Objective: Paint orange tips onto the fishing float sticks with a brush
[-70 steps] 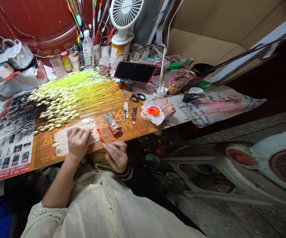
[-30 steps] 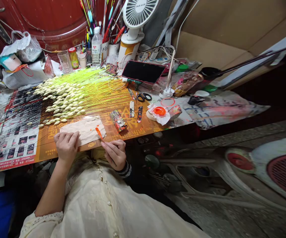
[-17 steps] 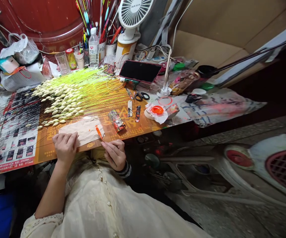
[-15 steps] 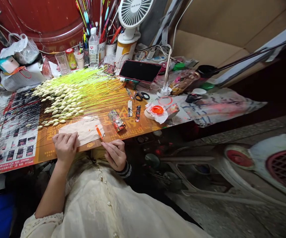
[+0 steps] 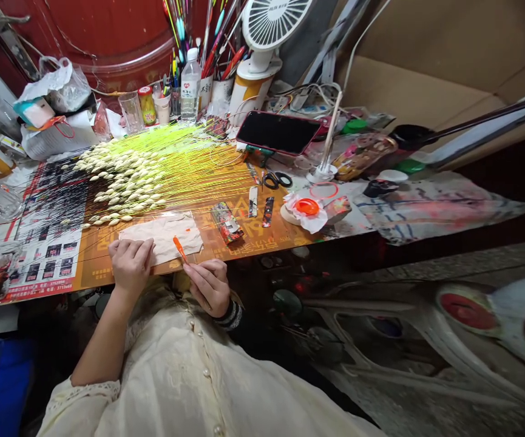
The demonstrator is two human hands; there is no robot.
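My left hand (image 5: 130, 264) lies flat on a crumpled beige sheet of paper or cloth (image 5: 166, 237), near its left end. My right hand (image 5: 207, 286) pinches a thin orange stick (image 5: 179, 249) by its lower end, just off the sheet's lower right corner. Beyond the sheet, a fan of slim fishing floats (image 5: 125, 182) spreads across the printed orange mat (image 5: 262, 240), with cream bodies to the left and neon yellow stems to the right. Some thin stems run close above the sheet. Neither hand touches the floats.
On the mat lie a patterned packet (image 5: 227, 223) and scissors (image 5: 274, 180). A black phone (image 5: 278, 132), water bottle (image 5: 190, 79), desk fan (image 5: 275, 18) and cups of coloured sticks stand behind. An orange lid on white tissue (image 5: 306, 207) sits right. The mat's front edge runs past my hands.
My left hand has slid left along the sheet to its left end, and the sheet now lies flatter. The whole view has shifted as my head moved. My right hand keeps the orange stick.
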